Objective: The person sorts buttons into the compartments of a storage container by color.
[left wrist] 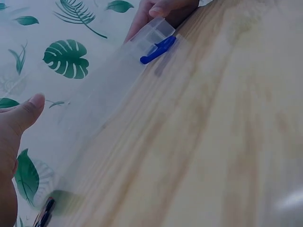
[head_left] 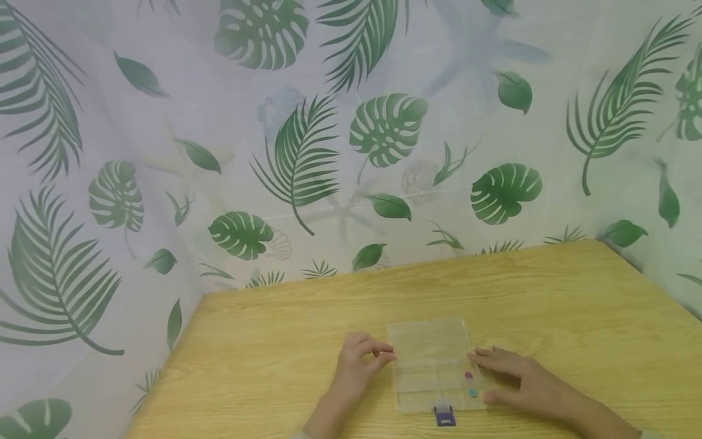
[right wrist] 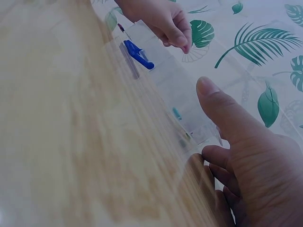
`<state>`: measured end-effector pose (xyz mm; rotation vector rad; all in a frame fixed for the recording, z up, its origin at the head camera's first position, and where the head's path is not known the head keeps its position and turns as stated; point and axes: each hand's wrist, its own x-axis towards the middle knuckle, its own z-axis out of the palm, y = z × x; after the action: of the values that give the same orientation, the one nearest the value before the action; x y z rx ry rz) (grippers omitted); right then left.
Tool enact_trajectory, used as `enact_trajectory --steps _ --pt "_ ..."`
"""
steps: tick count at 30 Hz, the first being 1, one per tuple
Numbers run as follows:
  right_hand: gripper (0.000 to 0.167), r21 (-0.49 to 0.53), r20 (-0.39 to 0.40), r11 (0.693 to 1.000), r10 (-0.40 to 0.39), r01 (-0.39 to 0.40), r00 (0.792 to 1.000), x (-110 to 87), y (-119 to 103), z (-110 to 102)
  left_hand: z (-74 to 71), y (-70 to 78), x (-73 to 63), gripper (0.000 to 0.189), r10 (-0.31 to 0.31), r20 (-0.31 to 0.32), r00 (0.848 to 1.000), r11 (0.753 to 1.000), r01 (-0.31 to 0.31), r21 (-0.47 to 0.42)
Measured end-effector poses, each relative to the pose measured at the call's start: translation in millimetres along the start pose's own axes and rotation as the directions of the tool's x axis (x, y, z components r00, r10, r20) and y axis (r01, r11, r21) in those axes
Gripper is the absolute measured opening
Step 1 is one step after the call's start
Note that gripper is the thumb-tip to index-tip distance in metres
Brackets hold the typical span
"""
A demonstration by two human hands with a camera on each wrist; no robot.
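A clear plastic compartment box (head_left: pixel 417 381) lies on the table with its lid (head_left: pixel 430 340) laid back. At its front edge is a blue latch (head_left: pixel 445 416), seen also in both wrist views. Small purple (head_left: pixel 468 375) and teal pieces (head_left: pixel 473 393) lie in the right-hand compartment. My left hand (head_left: pixel 356 369) is at the box's left side, thumb and forefinger tips close together right at the edge by the hinge; whether they pinch anything I cannot tell. My right hand (head_left: pixel 529 384) lies along the right side, thumb and fingers spread loosely, fingertips at the edge.
The wood-grain table (head_left: pixel 263 366) reaches back to a white leaf-printed cloth (head_left: pixel 329 152). A small dark thing with a red tip (left wrist: pixel 46 211) lies by the left hand, at the lower left of the left wrist view.
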<state>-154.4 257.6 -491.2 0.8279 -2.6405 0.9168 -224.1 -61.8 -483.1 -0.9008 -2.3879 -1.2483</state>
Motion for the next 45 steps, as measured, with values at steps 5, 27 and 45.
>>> enact_trajectory --steps 5,27,45 --pt "0.061 -0.01 -0.009 1.0 -0.001 0.001 1.0 -0.3 1.9 0.1 17.6 11.4 8.1 0.012 0.096 0.001 0.995 0.995 -0.096 0.017" --pt "0.058 -0.028 -0.011 0.999 0.032 -0.033 0.999 -3.8 -1.6 1.6 61.2 56.3 31.4 0.015 0.204 0.137 0.969 0.968 -0.221 0.123" --pt "0.058 -0.02 -0.021 1.0 0.015 -0.015 1.0 -5.0 -1.5 4.2 70.3 63.1 27.4 0.019 0.139 0.194 0.971 0.984 -0.158 0.086"
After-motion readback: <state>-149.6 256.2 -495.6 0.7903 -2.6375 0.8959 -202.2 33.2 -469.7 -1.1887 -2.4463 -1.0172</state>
